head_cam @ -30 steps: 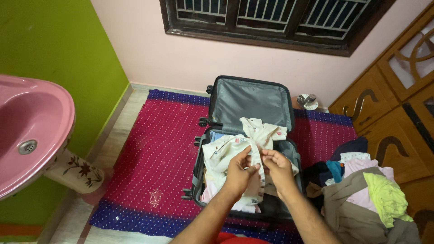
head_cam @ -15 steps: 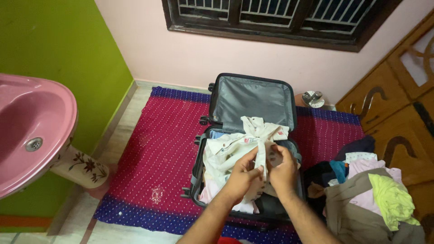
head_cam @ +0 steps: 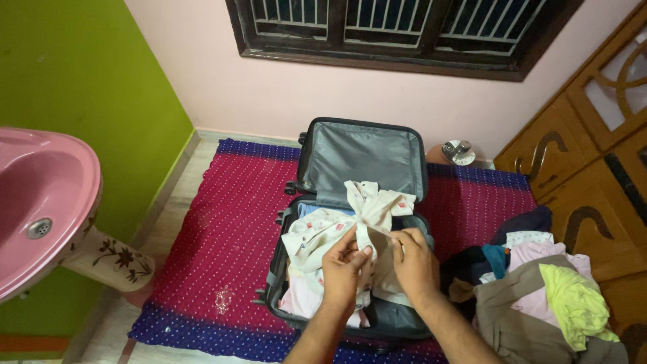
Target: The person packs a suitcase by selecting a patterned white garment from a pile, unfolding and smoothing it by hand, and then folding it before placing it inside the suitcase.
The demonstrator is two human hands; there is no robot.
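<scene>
Left hand [head_cam: 345,264] and right hand [head_cam: 412,261] pinch the cream printed shirt [head_cam: 357,216] over the open suitcase [head_cam: 357,162]; folding stage, apparently. Next move likely demands aligned edges.

Both forearms are bare, the left hand [head_cam: 345,268] and right hand [head_cam: 414,263] ringless; something red, perhaps clothing, shows below.

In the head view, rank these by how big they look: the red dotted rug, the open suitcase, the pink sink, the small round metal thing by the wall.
1. Red dotted rug
2. Open suitcase
3. Pink sink; nearer the camera and cropped, so unsure against the suitcase
4. Round metal thing
</scene>
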